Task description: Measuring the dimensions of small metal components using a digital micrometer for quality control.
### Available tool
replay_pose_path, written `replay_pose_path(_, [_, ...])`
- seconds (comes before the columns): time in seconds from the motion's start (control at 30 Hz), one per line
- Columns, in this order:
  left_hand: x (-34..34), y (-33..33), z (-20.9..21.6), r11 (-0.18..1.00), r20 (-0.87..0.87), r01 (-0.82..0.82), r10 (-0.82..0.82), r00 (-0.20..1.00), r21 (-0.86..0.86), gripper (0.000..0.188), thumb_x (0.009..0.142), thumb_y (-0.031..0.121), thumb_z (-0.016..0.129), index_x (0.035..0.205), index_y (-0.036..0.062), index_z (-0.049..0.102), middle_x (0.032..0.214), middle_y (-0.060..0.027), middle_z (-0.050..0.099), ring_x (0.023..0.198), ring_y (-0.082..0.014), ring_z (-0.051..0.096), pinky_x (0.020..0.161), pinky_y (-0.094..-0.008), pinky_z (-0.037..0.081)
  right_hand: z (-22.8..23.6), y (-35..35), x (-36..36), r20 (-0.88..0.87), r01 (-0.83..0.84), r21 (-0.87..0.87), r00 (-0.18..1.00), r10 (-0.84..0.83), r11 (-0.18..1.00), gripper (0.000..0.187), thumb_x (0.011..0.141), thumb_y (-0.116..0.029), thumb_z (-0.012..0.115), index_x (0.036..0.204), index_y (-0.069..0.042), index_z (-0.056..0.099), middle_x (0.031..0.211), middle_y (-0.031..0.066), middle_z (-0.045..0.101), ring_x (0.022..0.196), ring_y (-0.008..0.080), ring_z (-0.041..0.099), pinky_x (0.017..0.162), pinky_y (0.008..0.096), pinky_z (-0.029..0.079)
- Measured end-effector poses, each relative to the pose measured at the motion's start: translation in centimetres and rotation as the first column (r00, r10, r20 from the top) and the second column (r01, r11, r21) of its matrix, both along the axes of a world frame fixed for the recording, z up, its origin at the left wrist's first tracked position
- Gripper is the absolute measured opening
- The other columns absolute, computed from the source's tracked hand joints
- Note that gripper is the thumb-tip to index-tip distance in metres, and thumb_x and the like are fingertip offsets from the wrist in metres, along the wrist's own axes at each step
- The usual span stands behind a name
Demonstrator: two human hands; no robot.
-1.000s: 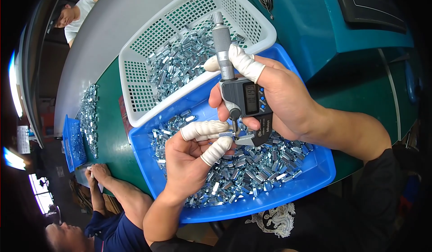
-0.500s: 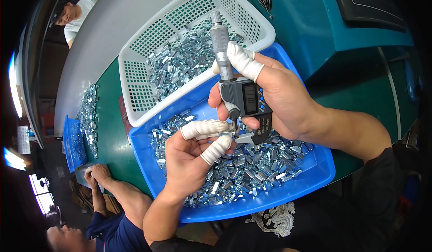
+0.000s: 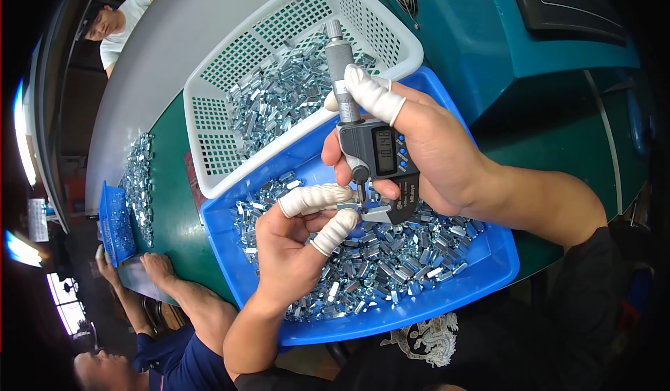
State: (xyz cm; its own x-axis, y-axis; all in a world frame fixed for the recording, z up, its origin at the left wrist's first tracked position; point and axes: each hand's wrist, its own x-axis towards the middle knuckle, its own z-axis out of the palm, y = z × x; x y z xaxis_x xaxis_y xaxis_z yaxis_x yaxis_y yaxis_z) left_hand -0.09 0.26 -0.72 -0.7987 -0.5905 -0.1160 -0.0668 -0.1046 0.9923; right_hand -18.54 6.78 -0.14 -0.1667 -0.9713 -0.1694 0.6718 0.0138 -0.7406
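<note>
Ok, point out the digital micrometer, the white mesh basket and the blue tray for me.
digital micrometer [image 3: 380, 155]: head view, on its grey body beside the small screen.
white mesh basket [image 3: 230, 56]: head view, on its perforated far wall.
blue tray [image 3: 499, 269]: head view, on its right rim.

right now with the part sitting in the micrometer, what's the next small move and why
Probably a gentle turn of the thimble with the right hand. The left hand pinches a small metal part at the mouth of the digital micrometer, and the right thumb and forefinger already sit on its barrel. Whether the part is clamped yet is unclear.
</note>
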Motion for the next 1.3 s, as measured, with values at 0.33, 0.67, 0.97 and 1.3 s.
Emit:
replay_pose_path(0.33, [0.4,-0.9,0.6,0.944,0.096,-0.046,0.082,0.992,-0.327,0.019,0.078,-0.001,0.069,0.096,-0.0025,0.063,0.093,-0.0087,0.066,0.082,-0.0131,0.063,0.074,-0.0251,0.052,0.2,0.0,0.1,-0.023,-0.004,-0.012,1.0,0.003,1.0,0.044,0.098,-0.041,0.035,0.112,-0.002,0.051,0.08,0.0112,0.062,0.065,0.0122,0.062,0.039,0.0192,0.041])
replay_pose_path(0.67, [0.4,-3.7,1.6,0.793,-0.192,-0.441,0.398,0.897,-0.421,0.055,0.081,-0.001,0.064,0.13,0.0016,0.04,0.108,-0.0138,0.059,0.089,-0.0136,0.058,0.069,-0.0239,0.053,0.6,0.0,0.2,-0.04,-0.008,0.035,0.999,0.009,0.999,0.047,0.097,-0.045,0.036,0.11,-0.002,0.05,0.08,0.0116,0.06,0.064,0.0131,0.061,0.039,0.0196,0.04])
replay_pose_path(0.97, [-0.8,0.8,-0.7,0.506,0.417,0.375,-0.033,0.908,-0.777,0.025,0.072,0.019,0.075,0.084,0.0022,0.061,0.071,-0.0122,0.058,0.065,-0.0309,0.056,0.058,-0.0413,0.044,1.0,-0.1,0.2,-0.011,0.009,0.091,1.0,-0.008,0.996,0.047,0.097,-0.046,0.035,0.112,-0.004,0.049,0.081,0.0114,0.06,0.065,0.0141,0.061,0.038,0.0195,0.04])
replay_pose_path(1.3, [0.0,-0.1,-0.3,0.556,0.462,0.458,-0.143,0.875,-0.694,0.025,0.071,0.017,0.074,0.087,0.0015,0.063,0.074,-0.0124,0.058,0.071,-0.031,0.056,0.065,-0.0406,0.044,1.3,0.1,0.4,0.027,-0.018,0.097,1.0,0.016,0.995,0.047,0.092,-0.043,0.046,0.109,0.0,0.052,0.08,0.0121,0.062,0.065,0.0138,0.063,0.038,0.0205,0.041])
